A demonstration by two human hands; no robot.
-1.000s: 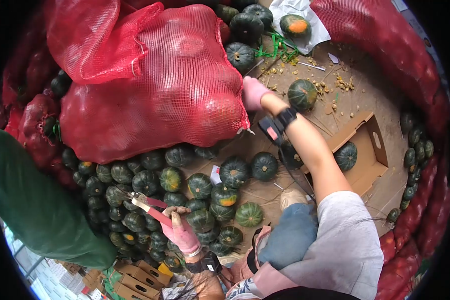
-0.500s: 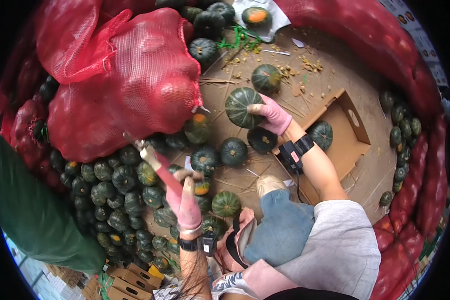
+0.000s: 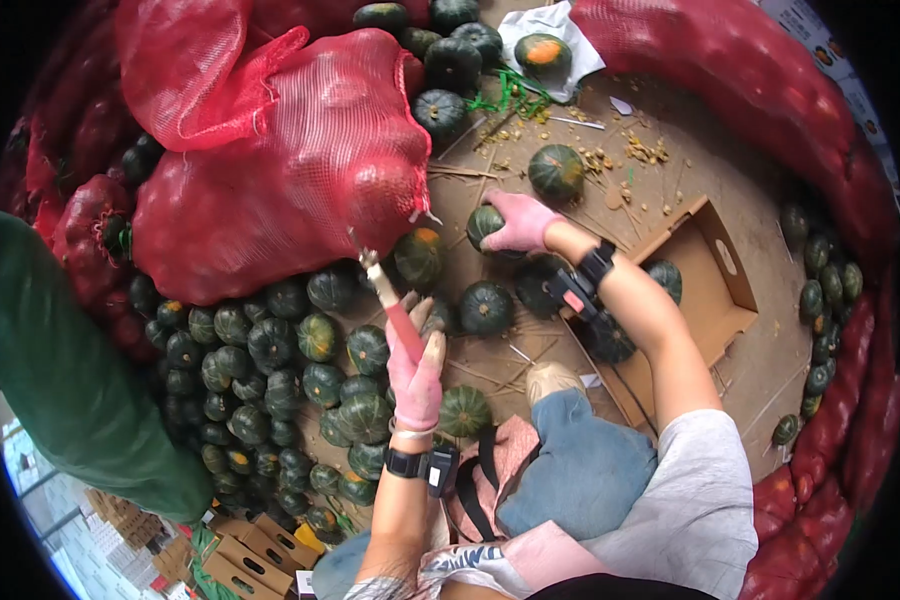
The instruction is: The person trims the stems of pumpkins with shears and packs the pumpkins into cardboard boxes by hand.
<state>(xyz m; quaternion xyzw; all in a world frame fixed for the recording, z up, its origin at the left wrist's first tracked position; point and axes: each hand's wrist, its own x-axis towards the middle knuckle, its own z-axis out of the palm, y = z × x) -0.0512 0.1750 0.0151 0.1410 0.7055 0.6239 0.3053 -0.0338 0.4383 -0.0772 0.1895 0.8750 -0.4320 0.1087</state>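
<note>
My left hand (image 3: 415, 385), in a pink glove with dirty pale fingers, has a red-handled tool (image 3: 400, 322) lodged between thumb and palm. Its pale end and thin tip point up toward the mesh sack; I cannot make out its exact kind. My right hand (image 3: 518, 222), also gloved in pink, grips a dark green pumpkin (image 3: 484, 228) from above, hiding part of it. Another pumpkin (image 3: 556, 172) sits just beyond that hand. One more round pumpkin (image 3: 486, 307) lies on the floor between my hands.
A bulging red mesh sack (image 3: 300, 180) lies at the upper left, with many small pumpkins (image 3: 270, 343) below it. An open cardboard box (image 3: 705, 325) stands on the right, a pumpkin (image 3: 663, 282) inside. More red sacks (image 3: 740, 100) line the right side. A green covered shape (image 3: 70, 380) is far left.
The pumpkin in my right hand has gone lower, and the hand now covers more of it. My left hand with the tool has shifted right. The whole view has also moved.
</note>
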